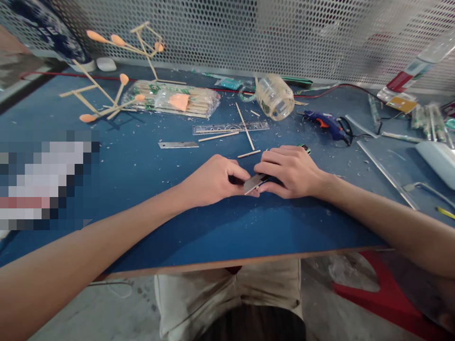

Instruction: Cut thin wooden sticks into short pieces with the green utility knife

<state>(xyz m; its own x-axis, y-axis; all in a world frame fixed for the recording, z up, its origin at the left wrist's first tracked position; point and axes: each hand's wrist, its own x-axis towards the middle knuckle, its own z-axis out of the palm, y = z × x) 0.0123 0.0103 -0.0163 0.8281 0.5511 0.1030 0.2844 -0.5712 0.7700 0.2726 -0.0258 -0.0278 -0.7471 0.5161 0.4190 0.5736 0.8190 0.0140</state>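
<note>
Knife [264,178] (blade [252,183] out) in right hand [290,171]; left hand [221,180] just beside.

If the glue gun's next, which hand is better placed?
Right, probably. The blue glue gun lies beyond the right hand, on that side; the left hand is farther off. Catch: the right holds a cutter, so it would likely have to put that down first.

Shows silver on the cutter blade [252,183], blue on the table [227,232], dark blue and orange on the glue gun [328,125].
</note>
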